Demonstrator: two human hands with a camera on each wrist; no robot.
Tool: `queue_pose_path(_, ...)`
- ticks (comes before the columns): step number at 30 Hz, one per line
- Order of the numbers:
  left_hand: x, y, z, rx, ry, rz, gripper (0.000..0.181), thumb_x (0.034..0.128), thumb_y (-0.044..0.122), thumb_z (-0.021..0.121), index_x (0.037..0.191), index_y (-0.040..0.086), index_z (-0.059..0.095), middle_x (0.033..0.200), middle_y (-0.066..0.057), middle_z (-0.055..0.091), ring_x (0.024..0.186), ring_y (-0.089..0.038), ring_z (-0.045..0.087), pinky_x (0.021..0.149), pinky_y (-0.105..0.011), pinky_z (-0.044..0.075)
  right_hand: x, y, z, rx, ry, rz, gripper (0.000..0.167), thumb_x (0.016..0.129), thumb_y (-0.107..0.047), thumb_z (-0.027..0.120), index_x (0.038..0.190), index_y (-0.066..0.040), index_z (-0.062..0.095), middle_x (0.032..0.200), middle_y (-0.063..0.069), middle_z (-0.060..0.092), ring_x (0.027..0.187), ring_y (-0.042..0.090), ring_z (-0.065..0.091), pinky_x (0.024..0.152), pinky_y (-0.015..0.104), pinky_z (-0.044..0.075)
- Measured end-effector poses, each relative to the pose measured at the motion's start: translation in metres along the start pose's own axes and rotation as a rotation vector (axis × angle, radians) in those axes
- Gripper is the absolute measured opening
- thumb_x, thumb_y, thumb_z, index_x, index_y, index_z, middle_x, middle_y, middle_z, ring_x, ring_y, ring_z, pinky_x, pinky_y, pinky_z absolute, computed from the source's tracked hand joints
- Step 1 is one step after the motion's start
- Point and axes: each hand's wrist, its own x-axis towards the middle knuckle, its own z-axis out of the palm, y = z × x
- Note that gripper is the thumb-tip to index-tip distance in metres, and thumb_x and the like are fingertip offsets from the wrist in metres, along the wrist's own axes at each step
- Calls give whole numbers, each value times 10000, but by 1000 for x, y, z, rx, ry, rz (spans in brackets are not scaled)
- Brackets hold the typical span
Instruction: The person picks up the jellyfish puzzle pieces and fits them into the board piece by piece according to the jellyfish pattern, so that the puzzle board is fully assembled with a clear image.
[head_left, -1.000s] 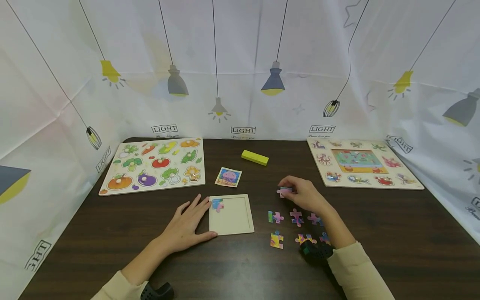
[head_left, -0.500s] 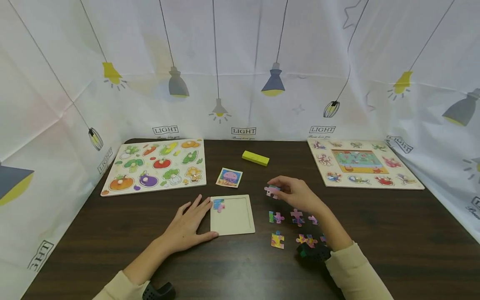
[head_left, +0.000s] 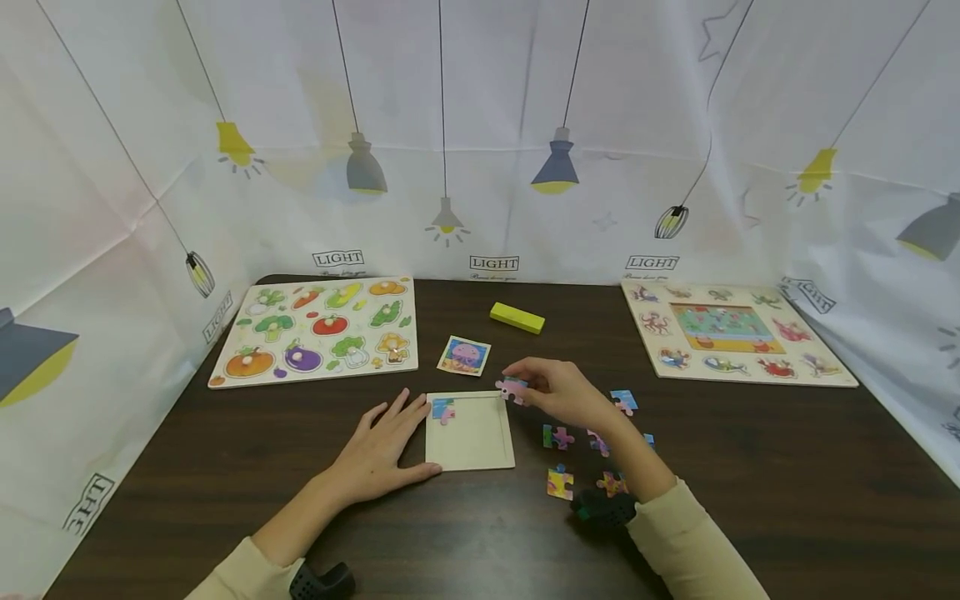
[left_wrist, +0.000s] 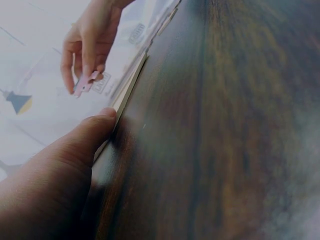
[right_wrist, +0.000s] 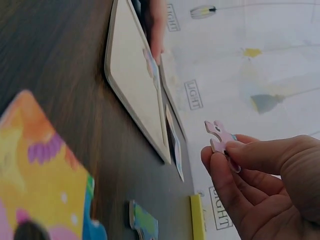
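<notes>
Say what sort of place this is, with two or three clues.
Likely a puzzle corner, perhaps a staged one, set up at a table: loose pieces lie beside a tray, and a lamp-print sheet hangs behind.

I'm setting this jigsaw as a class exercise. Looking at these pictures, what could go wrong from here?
The pink jigsaw piece is pinched in the air by the right hand, so it might slip. The right forearm passes over loose jigsaw pieces and could disturb them if it dips. The left hand touches the puzzle tray near the blue-and-pink piece lying in it, and could nudge that piece askew.
</notes>
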Motion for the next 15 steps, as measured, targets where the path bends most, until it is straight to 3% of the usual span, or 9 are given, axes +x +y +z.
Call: queue_pose_path(15, 0, 0, 0, 6, -17, -20, 898, 798, 711, 433, 1459, 129, 256, 1501, -35, 226, 1387, -211, 83, 1058, -486, 115, 27, -11, 33, -88, 4, -25, 134, 852, -103, 649, 986, -109, 660, 733, -60, 563, 611, 93, 492, 542, 221, 441)
